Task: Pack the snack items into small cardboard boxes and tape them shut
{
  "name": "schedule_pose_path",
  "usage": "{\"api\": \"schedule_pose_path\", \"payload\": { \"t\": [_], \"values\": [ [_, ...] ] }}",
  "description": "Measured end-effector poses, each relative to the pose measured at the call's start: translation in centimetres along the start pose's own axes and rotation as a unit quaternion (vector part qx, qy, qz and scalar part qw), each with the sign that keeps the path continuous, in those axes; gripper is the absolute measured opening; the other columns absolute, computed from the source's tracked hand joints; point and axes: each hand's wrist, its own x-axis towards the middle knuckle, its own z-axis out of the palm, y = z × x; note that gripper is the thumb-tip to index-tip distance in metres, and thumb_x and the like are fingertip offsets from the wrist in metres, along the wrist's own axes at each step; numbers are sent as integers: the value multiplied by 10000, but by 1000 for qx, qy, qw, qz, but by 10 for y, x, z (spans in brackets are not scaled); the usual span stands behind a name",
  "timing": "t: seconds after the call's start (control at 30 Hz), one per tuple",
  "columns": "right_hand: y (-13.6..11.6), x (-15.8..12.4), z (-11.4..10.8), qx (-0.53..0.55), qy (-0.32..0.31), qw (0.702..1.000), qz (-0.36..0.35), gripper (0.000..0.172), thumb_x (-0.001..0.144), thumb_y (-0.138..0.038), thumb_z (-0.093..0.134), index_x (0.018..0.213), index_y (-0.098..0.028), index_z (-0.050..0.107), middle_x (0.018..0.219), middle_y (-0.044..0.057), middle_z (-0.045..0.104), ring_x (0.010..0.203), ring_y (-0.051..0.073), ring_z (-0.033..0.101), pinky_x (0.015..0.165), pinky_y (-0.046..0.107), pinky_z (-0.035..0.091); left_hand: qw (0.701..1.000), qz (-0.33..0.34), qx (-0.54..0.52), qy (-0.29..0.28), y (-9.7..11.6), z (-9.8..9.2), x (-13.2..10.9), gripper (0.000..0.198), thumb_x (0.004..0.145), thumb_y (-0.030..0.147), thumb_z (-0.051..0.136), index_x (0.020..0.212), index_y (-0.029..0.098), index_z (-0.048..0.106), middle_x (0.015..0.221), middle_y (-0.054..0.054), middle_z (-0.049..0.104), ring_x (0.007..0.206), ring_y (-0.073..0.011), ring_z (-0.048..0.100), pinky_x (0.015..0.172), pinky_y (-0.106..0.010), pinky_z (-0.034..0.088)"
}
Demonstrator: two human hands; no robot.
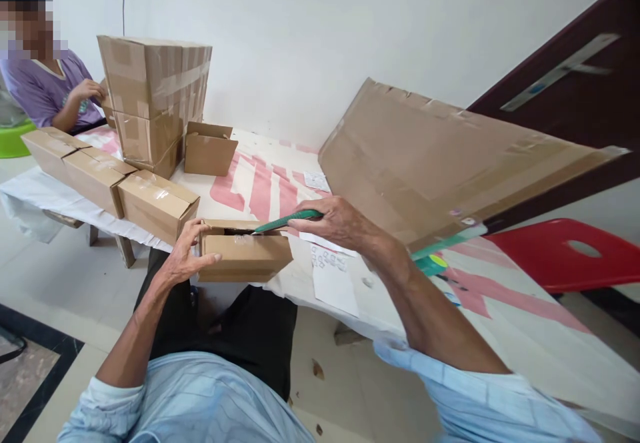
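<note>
At the table's near edge lies a small brown cardboard box [245, 257], with a dark gap along its top and clear tape beside the gap. My left hand [187, 256] grips the left end of this box, thumb on the front face and fingers over the top corner. In my right hand [335, 219] is a slim green utility knife [280, 221], closed between thumb and fingers. Its tip points down and left, at the gap in the box top. Whether the blade touches the cardboard is too small to tell.
Taped boxes [155, 199] stand in a row to the left. Behind them rises a stack of boxes [150, 83], beside an open box [210, 149]. A large cardboard sheet [425, 156] leans at the right, near a red stool [570, 256]. Another person [55, 89] sits far left.
</note>
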Motion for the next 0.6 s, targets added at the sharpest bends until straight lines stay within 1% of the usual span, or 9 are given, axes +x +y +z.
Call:
{"api": "schedule_pose_path", "payload": {
  "t": [0.07,0.1,0.2,0.23,0.3,0.4,0.47,0.53,0.6],
  "values": [
    [16,-11,-17,-18,10,1000,14,303,841,-514,760,760,-223,779,610,-13,577,574,145,435,542,311,307,1000,2,9,-5,-1,-2,0,700,823,568,857,1423,299,618,1647,-125,429,1527,-388,462,1163,-512,521],
    [27,-18,-24,-26,39,999,23,324,859,-532,745,774,-221,776,629,-3,588,587,153,445,550,316,317,1000,6,13,-9,-1,-3,1,735,825,563,860,1462,303,601,1658,-128,421,1538,-393,449,1168,-517,518],
    [65,-41,-26,-40,179,980,74,393,894,-590,710,893,-204,784,716,31,644,659,188,505,599,330,374,999,20,17,-26,-3,-7,3,897,815,546,878,1597,313,505,1702,-143,376,1582,-417,390,1182,-531,518],
    [79,-48,-18,-41,208,973,93,423,905,-602,686,974,-198,789,757,42,667,692,204,534,625,338,404,999,24,17,-33,-4,-8,5,958,808,538,885,1637,316,459,1719,-146,356,1596,-426,368,1188,-538,517],
    [104,-62,13,-43,232,964,121,478,911,-608,626,1108,-196,769,873,68,714,796,249,601,721,376,486,998,33,21,-48,-6,-10,9,1073,790,522,900,1696,318,363,1748,-152,321,1613,-443,333,1201,-565,507],
    [129,-77,79,-107,264,946,155,502,921,-612,509,1067,-188,735,966,130,707,948,315,616,901,491,528,996,43,33,-70,-9,-14,17,1200,750,507,930,1735,300,276,1768,-167,286,1625,-460,309,1250,-616,444],
    [137,-84,118,-112,262,944,164,486,932,-607,485,1020,-195,726,916,128,682,938,321,602,910,509,533,995,47,44,-79,-10,-16,21,1250,730,503,946,1745,287,248,1769,-176,277,1628,-460,308,1283,-630,394],
    [139,-86,138,-105,253,948,158,458,950,-603,484,986,-216,726,866,100,655,910,304,593,893,482,542,994,45,52,-87,-10,-18,23,1274,728,495,949,1752,276,223,1769,-184,271,1624,-460,317,1282,-629,396],
    [136,-83,138,-97,254,952,144,475,995,-593,443,1024,-221,737,926,105,665,966,304,605,929,483,544,993,39,55,-97,-9,-20,23,1296,725,479,952,1757,259,199,1772,-196,255,1619,-462,321,1244,-610,456]
  ]
}}
